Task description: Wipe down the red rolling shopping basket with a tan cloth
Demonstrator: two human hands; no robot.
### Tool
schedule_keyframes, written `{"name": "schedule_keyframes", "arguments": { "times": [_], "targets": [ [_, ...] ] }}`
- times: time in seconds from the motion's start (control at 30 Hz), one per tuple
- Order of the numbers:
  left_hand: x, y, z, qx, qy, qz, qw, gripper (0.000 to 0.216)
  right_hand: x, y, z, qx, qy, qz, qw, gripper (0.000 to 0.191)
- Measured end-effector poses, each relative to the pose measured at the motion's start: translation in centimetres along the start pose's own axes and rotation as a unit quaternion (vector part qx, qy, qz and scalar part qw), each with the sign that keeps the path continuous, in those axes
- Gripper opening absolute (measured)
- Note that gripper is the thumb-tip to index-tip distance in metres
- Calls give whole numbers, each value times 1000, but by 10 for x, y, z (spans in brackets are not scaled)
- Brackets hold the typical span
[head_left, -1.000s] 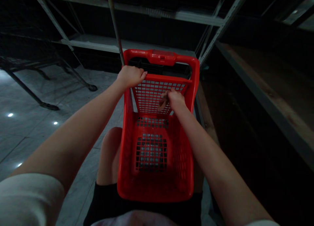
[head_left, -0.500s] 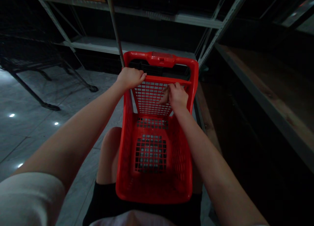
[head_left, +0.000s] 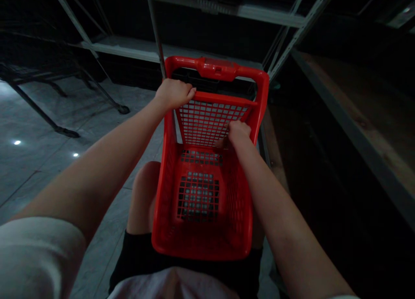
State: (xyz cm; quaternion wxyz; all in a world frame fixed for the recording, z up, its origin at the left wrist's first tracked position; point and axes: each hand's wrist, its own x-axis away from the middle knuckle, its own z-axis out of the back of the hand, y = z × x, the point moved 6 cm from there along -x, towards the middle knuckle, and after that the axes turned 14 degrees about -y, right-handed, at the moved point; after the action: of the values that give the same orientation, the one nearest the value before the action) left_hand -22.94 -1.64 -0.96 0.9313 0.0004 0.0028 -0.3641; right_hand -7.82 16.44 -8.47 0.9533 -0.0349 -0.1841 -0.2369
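A red plastic shopping basket (head_left: 201,242) with grid walls and a thick handle (head_left: 218,69) lies tilted over my lap, its opening facing me. My left hand (head_left: 175,93) is closed over the rim at the far left corner. Inside the basket, my right hand (head_left: 239,132) is closed on a brownish cloth (head_left: 222,142) close to the far grid wall and the right side. Most of the cloth is hidden by my fingers and dim light.
White metal shelving (head_left: 129,51) stands behind the basket. On the left is a dark wheeled rack (head_left: 97,89) on the tiled floor (head_left: 65,178). A wooden-edged ledge (head_left: 366,126) runs along the right. A thin pole (head_left: 156,33) rises behind the basket's left corner.
My right hand has moved down the far grid wall with the cloth, toward the basket's bottom. My left hand keeps its hold on the rim. The view has shifted slightly.
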Motion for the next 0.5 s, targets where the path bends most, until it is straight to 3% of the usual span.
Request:
{"name": "schedule_keyframes", "arguments": {
  "times": [0.13, 0.33, 0.5],
  "targets": [
    [2, 2, 1, -7, 0, -2, 1000, 63, 1, 3, 0, -33, 2, -14, 999, 38],
    [1, 0, -4, 7, 10, -11, 1000, 64, -7, 4, -9, -68, 30, 8, 997, 35],
    [1, 2, -3, 18, 14, -7, 1000, 63, -26, -3, -32, -209, 30, 13, 977, 27]
  ]
}}
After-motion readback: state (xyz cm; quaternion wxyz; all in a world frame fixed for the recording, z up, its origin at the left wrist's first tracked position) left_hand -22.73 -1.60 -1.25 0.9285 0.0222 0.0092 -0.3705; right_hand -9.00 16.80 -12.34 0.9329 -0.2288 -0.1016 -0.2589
